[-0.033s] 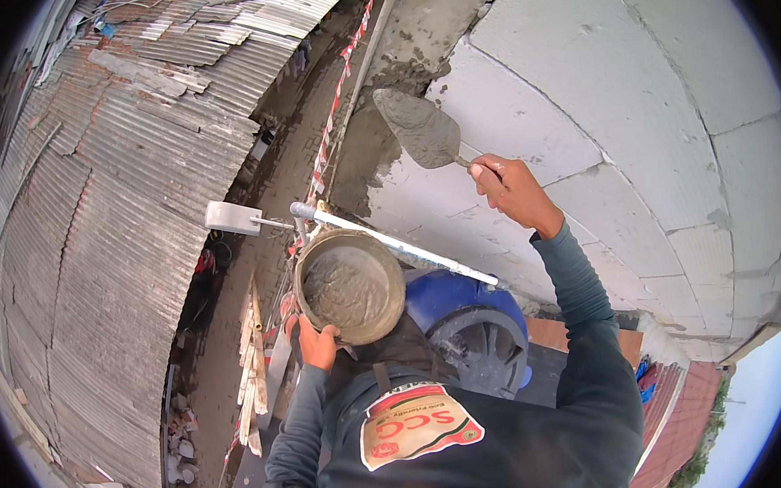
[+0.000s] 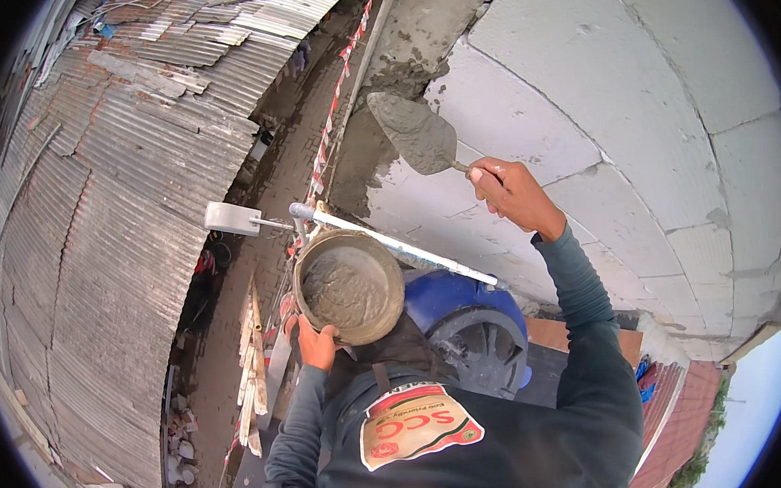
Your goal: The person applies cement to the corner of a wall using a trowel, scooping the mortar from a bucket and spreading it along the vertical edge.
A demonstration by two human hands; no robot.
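My right hand (image 2: 514, 195) grips the short handle of a pointed trowel (image 2: 415, 133). Grey wet mortar coats the blade, which is held out by the wall of pale blocks (image 2: 525, 102), at the border of its smeared grey patch (image 2: 358, 156). With fingers and thumb closed on the near rim, my left hand (image 2: 317, 341) holds a round bucket (image 2: 395, 284) in front of my body. Mortar (image 2: 344, 289) lies inside it, its surface uneven. Part of the trowel's handle is hidden in my fist.
A white pipe (image 2: 409, 247) crosses between bucket and wall. Close by stands a blue drum (image 2: 452, 298) with a dark lid. Red-and-white tape (image 2: 333, 113) runs along the left edge, above a lower corrugated roof (image 2: 129, 206). Wooden strips (image 2: 252, 369) lean beside my left arm.
The trowel blade has shifted very slightly to the left and down. My left hand and the bucket look unchanged.
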